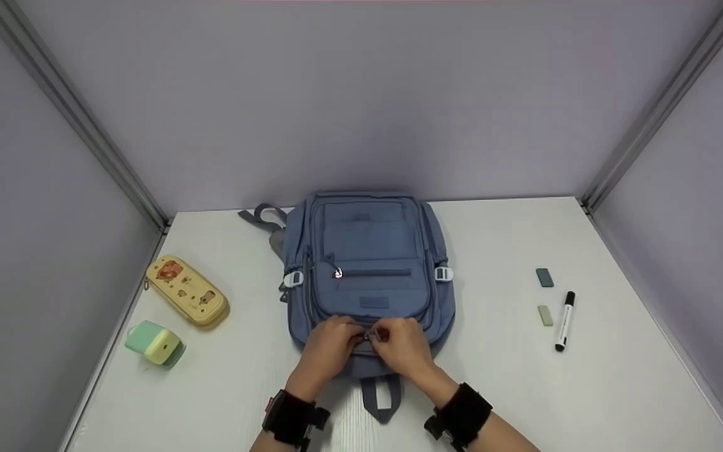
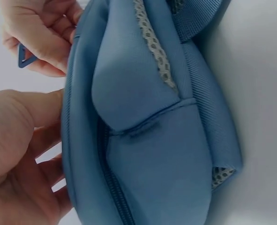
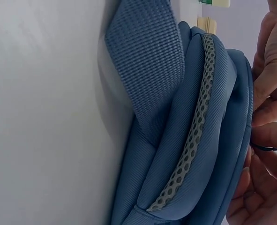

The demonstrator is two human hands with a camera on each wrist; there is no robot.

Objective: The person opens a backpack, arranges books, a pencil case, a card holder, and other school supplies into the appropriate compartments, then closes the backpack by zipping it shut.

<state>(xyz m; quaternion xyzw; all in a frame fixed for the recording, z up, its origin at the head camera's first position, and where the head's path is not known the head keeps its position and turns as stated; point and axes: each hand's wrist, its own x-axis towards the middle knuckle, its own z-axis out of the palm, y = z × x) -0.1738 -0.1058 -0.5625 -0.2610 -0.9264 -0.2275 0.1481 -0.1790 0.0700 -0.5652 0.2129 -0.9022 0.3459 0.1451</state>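
Observation:
A blue backpack [image 1: 368, 245] lies on the white table, front pocket facing up and its top handle [image 1: 384, 415] towards me. Both hands work at its near edge, close together. My right hand [image 1: 404, 345] pinches a zipper pull, whose blue triangular loop [image 2: 26, 56] sticks out from the fingers in the left wrist view. My left hand [image 1: 331, 345] holds the edge of the bag beside it, thumb [image 2: 44, 105] on the near side and fingers on the far side. In the right wrist view the thumb and fingers of both hands meet at the bag's rim.
Left of the backpack lie a yellow pencil case [image 1: 187, 292] and a green-and-yellow block-shaped object [image 1: 155, 344]. To the right are a dark eraser-like block [image 1: 545, 277], a pale green one [image 1: 545, 316] and a black-and-white marker [image 1: 565, 321]. Grey walls [image 1: 361, 100] enclose the table.

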